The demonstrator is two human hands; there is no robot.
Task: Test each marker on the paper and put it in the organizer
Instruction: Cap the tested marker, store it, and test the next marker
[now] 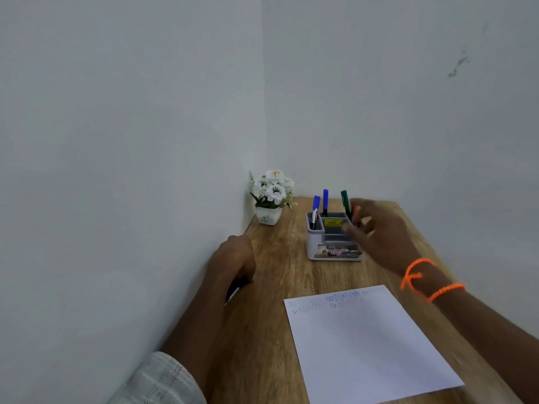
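A grey organizer (pixel 332 243) stands on the wooden desk. Two blue markers (pixel 316 209) and a green marker (pixel 345 204) stand upright in its rear compartments. My right hand (pixel 382 231), blurred, is at the organizer's right rear compartment, its fingers around a red marker (pixel 355 212) beside the green one. My left hand (pixel 234 258) rests on the desk to the left, curled round a dark marker (pixel 232 291) whose end pokes out below the fist. The white paper (pixel 367 342) lies in front, with blue scribbles along its top edge.
A small white pot of white flowers (pixel 272 196) stands in the far corner where two walls meet. The left wall runs close along the desk's (pixel 271 316) left edge. My right wrist wears orange thread bands (pixel 428 284).
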